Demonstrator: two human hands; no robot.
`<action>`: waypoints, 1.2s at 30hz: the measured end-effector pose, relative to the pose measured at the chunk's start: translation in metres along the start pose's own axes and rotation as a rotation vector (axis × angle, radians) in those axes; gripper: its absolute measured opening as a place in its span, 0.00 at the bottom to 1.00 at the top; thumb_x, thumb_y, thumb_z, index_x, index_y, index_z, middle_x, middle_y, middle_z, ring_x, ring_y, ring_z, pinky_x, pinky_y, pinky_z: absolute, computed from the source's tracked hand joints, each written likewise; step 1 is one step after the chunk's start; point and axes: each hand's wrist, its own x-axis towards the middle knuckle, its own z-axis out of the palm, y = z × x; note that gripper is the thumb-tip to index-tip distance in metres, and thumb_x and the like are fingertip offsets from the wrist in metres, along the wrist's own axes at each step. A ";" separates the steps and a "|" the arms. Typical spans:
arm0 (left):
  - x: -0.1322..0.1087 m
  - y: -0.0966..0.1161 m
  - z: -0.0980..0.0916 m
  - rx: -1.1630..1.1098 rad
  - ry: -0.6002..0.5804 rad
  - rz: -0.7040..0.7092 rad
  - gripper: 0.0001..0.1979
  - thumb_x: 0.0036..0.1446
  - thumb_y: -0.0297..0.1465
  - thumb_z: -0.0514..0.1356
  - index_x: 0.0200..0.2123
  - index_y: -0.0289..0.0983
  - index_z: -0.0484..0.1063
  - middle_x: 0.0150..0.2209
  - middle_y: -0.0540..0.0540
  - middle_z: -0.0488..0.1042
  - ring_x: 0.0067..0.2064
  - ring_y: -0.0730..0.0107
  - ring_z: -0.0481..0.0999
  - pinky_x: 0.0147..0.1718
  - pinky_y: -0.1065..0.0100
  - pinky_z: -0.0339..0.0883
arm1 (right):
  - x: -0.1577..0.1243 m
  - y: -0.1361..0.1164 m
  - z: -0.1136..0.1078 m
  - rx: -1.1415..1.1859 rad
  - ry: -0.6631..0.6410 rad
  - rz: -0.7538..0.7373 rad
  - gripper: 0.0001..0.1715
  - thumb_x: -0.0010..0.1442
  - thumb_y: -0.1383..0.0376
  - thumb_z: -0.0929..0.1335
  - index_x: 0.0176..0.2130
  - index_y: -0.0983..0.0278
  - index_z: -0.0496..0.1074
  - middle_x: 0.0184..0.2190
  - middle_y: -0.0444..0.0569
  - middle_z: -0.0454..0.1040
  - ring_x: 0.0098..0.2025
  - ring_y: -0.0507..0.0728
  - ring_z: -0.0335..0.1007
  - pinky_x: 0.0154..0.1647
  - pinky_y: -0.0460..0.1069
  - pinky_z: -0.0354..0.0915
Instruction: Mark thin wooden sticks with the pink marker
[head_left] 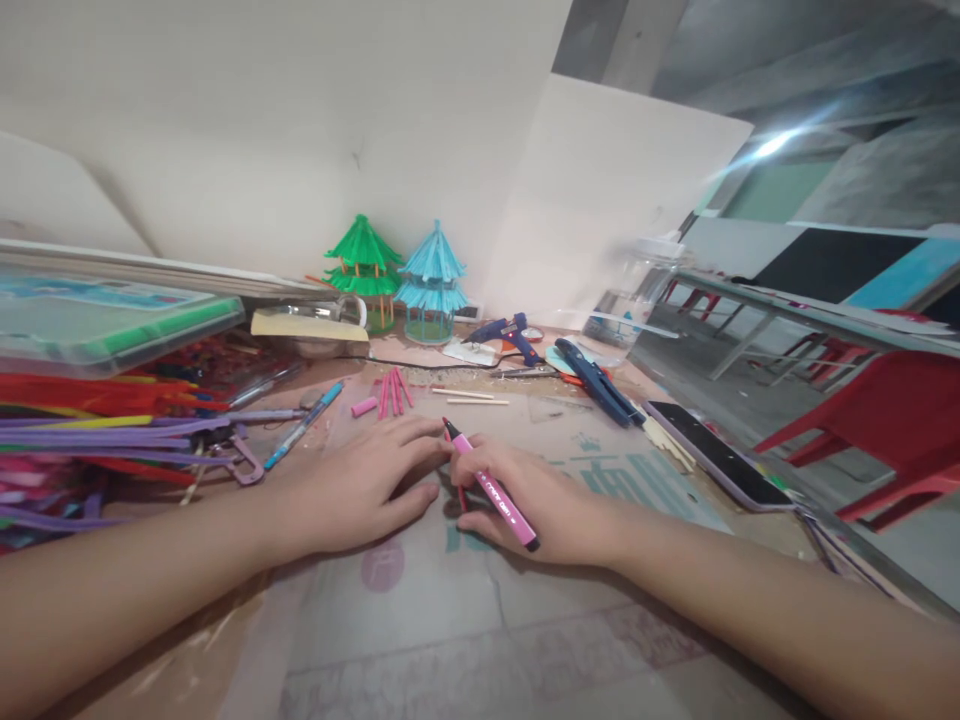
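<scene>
My right hand [536,505] grips a pink marker [491,487], its dark tip pointing up and away toward my left fingertips. My left hand [360,480] lies palm down on the cardboard sheet [465,600], fingers stretched toward the marker tip and closed together around something small that I cannot make out. Just beyond the hands lie several short pink sticks [391,392] and two thin wooden sticks [472,397].
A green paper pagoda [364,262] and a blue one [433,280] stand at the wall. A blue glue gun [508,335], blue pliers [596,382], a phone [716,455], a blue pen [304,425] and a pile of pipe cleaners [90,430] lie around. Red chairs [892,430] stand at the right.
</scene>
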 end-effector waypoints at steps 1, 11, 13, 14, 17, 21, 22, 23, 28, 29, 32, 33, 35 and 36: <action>0.000 -0.001 0.001 0.009 0.001 -0.014 0.11 0.65 0.34 0.52 0.46 0.39 0.70 0.57 0.41 0.65 0.57 0.53 0.66 0.56 0.52 0.60 | 0.000 -0.001 0.000 -0.009 0.002 0.005 0.13 0.60 0.68 0.68 0.42 0.60 0.59 0.37 0.48 0.67 0.36 0.54 0.66 0.38 0.49 0.64; 0.000 0.000 0.000 -0.074 -0.011 -0.012 0.12 0.63 0.31 0.53 0.49 0.39 0.67 0.53 0.42 0.69 0.55 0.56 0.67 0.56 0.53 0.61 | 0.004 -0.003 0.001 -0.047 0.000 0.046 0.13 0.60 0.67 0.68 0.43 0.61 0.60 0.39 0.50 0.69 0.39 0.56 0.67 0.40 0.51 0.65; -0.001 0.000 0.000 -0.073 0.004 -0.013 0.14 0.62 0.31 0.54 0.51 0.39 0.66 0.54 0.41 0.69 0.57 0.56 0.67 0.57 0.53 0.60 | 0.005 -0.003 0.001 -0.060 0.005 0.057 0.12 0.60 0.67 0.68 0.43 0.61 0.60 0.40 0.51 0.69 0.39 0.56 0.67 0.41 0.51 0.65; -0.001 -0.001 0.001 -0.069 0.019 -0.020 0.15 0.62 0.32 0.54 0.51 0.39 0.66 0.56 0.41 0.68 0.58 0.56 0.66 0.58 0.53 0.59 | 0.005 -0.003 0.001 -0.064 0.008 0.061 0.12 0.60 0.67 0.68 0.43 0.61 0.60 0.40 0.51 0.69 0.39 0.56 0.67 0.41 0.51 0.65; -0.003 -0.002 0.003 -0.053 0.050 -0.051 0.16 0.61 0.34 0.55 0.52 0.40 0.66 0.59 0.42 0.66 0.60 0.54 0.64 0.60 0.51 0.58 | 0.005 -0.002 0.002 -0.064 0.015 0.064 0.11 0.61 0.68 0.67 0.43 0.61 0.61 0.39 0.50 0.69 0.38 0.56 0.67 0.40 0.51 0.66; -0.003 -0.001 0.003 -0.018 0.082 -0.069 0.17 0.62 0.35 0.54 0.53 0.39 0.67 0.59 0.41 0.66 0.59 0.52 0.65 0.59 0.48 0.58 | 0.004 0.000 0.003 -0.062 0.025 0.059 0.08 0.62 0.68 0.66 0.42 0.60 0.61 0.39 0.49 0.69 0.37 0.55 0.67 0.39 0.50 0.66; -0.003 -0.001 0.002 -0.013 0.088 -0.073 0.16 0.62 0.35 0.54 0.52 0.39 0.67 0.58 0.41 0.67 0.59 0.52 0.65 0.59 0.48 0.58 | 0.004 0.001 0.003 -0.065 0.026 0.059 0.07 0.62 0.68 0.65 0.41 0.60 0.62 0.38 0.49 0.69 0.37 0.54 0.67 0.38 0.49 0.65; -0.002 -0.001 0.002 -0.011 0.089 -0.074 0.16 0.62 0.34 0.54 0.52 0.39 0.68 0.58 0.41 0.67 0.59 0.52 0.65 0.59 0.49 0.59 | 0.004 0.001 0.003 -0.068 0.026 0.060 0.07 0.63 0.68 0.65 0.41 0.60 0.62 0.38 0.48 0.69 0.37 0.54 0.67 0.38 0.49 0.65; -0.001 0.000 0.001 0.005 0.056 -0.043 0.14 0.64 0.32 0.53 0.50 0.40 0.71 0.56 0.42 0.68 0.58 0.55 0.67 0.58 0.52 0.61 | 0.003 0.001 0.003 -0.075 0.016 0.052 0.06 0.62 0.69 0.65 0.41 0.61 0.63 0.37 0.49 0.71 0.36 0.54 0.68 0.38 0.49 0.65; 0.000 0.000 0.000 0.015 0.053 -0.035 0.14 0.64 0.32 0.52 0.50 0.39 0.71 0.56 0.41 0.68 0.57 0.55 0.67 0.58 0.52 0.61 | 0.004 0.000 0.002 -0.072 0.014 0.051 0.06 0.62 0.68 0.65 0.41 0.61 0.63 0.37 0.49 0.71 0.36 0.54 0.68 0.38 0.49 0.66; 0.000 0.000 0.000 0.036 0.048 -0.016 0.15 0.65 0.33 0.52 0.51 0.38 0.71 0.56 0.40 0.67 0.58 0.54 0.67 0.58 0.52 0.61 | 0.004 -0.002 0.001 -0.058 0.021 0.057 0.07 0.62 0.68 0.65 0.42 0.61 0.63 0.37 0.50 0.72 0.36 0.55 0.69 0.37 0.50 0.66; 0.000 -0.001 0.001 0.036 0.050 -0.010 0.15 0.65 0.33 0.51 0.51 0.38 0.71 0.57 0.40 0.67 0.58 0.54 0.67 0.58 0.51 0.60 | 0.004 -0.003 0.001 -0.052 0.021 0.069 0.07 0.61 0.67 0.65 0.42 0.61 0.63 0.37 0.50 0.72 0.35 0.55 0.69 0.37 0.50 0.66; 0.000 -0.002 0.002 0.031 0.061 0.001 0.15 0.65 0.34 0.51 0.52 0.39 0.71 0.56 0.40 0.68 0.57 0.55 0.67 0.58 0.51 0.60 | 0.003 -0.005 0.000 -0.037 0.021 0.110 0.07 0.61 0.67 0.65 0.42 0.62 0.64 0.36 0.50 0.73 0.35 0.56 0.70 0.37 0.50 0.67; 0.000 -0.002 0.003 0.025 0.066 0.004 0.15 0.66 0.34 0.51 0.52 0.40 0.71 0.56 0.41 0.68 0.57 0.55 0.67 0.58 0.52 0.60 | 0.003 -0.005 -0.001 -0.030 0.023 0.136 0.07 0.61 0.66 0.65 0.42 0.62 0.64 0.36 0.50 0.74 0.35 0.56 0.70 0.37 0.51 0.67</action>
